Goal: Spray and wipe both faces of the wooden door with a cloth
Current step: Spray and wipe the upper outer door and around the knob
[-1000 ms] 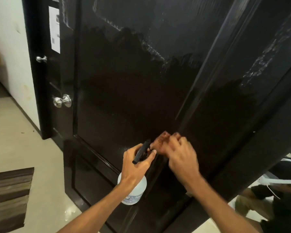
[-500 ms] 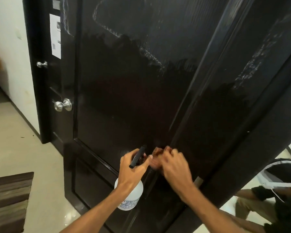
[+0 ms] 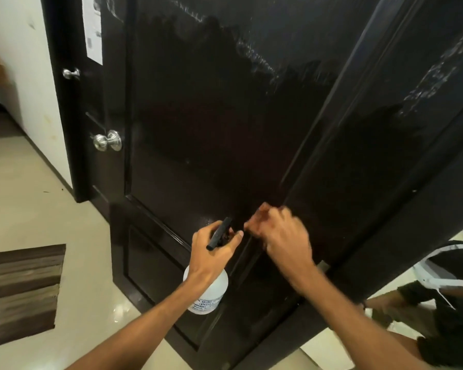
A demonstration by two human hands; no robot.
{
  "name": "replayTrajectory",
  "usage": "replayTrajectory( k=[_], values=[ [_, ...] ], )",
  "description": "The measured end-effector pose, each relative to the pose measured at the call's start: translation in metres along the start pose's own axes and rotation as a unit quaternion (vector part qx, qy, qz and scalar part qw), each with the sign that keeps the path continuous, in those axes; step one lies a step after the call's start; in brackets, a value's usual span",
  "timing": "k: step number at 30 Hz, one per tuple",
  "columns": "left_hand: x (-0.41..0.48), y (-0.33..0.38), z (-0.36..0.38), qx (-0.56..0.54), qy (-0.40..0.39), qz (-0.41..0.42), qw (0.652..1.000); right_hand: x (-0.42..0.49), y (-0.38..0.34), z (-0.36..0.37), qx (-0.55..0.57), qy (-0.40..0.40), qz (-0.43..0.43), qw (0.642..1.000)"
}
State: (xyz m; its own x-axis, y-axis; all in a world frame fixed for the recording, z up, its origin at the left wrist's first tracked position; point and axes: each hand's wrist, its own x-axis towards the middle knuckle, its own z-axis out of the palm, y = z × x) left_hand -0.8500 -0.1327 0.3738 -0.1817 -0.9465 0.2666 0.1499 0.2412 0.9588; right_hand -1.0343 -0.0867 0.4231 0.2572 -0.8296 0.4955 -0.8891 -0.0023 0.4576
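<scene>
We are standing close to the dark wooden door [image 3: 225,116], looking down its glossy face, which is filling most of the view and leaning away to the upper right. Pale streaks of spray [image 3: 254,57] are showing across its upper panels, while the lower part is looking dark and even.

Our left hand [image 3: 211,252] is gripping the neck of a white spray bottle [image 3: 209,292], fingers wrapped around the top and the thumb reaching past the black trigger head [image 3: 219,233], which is pointing up toward the door. The bottle's body is hanging below the hand, its printed label too small for us to read, just in front of the door's lower panel.

Our right hand [image 3: 281,236] is curled in a loose fist just right of the bottle's head, its fingertips bunched together near the nozzle and close against the door. It is blurred, so we cannot tell whether it is pinching something or touching the nozzle, and we cannot make out a cloth in it.

At the left edge of the door a silver round knob [image 3: 107,141] is sticking out, with a smaller silver knob [image 3: 71,73] above it and a white paper sticker [image 3: 92,28] higher up. A striped brown mat [image 3: 22,287] is lying on the pale tiled floor [image 3: 32,198] to the left.
</scene>
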Motion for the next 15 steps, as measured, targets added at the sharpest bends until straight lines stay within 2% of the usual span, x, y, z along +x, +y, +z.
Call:
replayTrajectory(
  k=[2,4,7,9,10,12,15],
  values=[
    [-0.008,-0.002,0.001,0.000,-0.008,-0.002,1.000,-0.033,-0.019,0.023,0.020,-0.093,-0.029,0.995],
    [-0.013,-0.001,0.002,-0.007,-0.013,0.000,1.000,-0.023,-0.008,0.010,0.030,-0.091,-0.017,0.995],
    [0.000,0.004,-0.005,-0.004,0.011,0.003,1.000,0.045,0.038,-0.052,-0.012,0.054,0.073,0.996],
    [0.004,0.003,-0.007,-0.002,0.020,-0.009,1.000,0.079,0.064,-0.086,-0.056,0.171,0.142,0.973],
    [0.003,0.004,-0.007,-0.003,0.021,-0.012,1.000,0.083,0.068,-0.092,-0.080,0.199,0.161,0.963],
    [0.000,-0.001,-0.004,-0.003,0.019,-0.017,1.000,0.071,0.057,-0.077,-0.117,0.169,0.156,0.966],
    [0.003,-0.001,-0.004,-0.007,0.021,-0.014,1.000,0.021,0.022,-0.033,-0.073,0.052,0.089,0.992]
  ],
)
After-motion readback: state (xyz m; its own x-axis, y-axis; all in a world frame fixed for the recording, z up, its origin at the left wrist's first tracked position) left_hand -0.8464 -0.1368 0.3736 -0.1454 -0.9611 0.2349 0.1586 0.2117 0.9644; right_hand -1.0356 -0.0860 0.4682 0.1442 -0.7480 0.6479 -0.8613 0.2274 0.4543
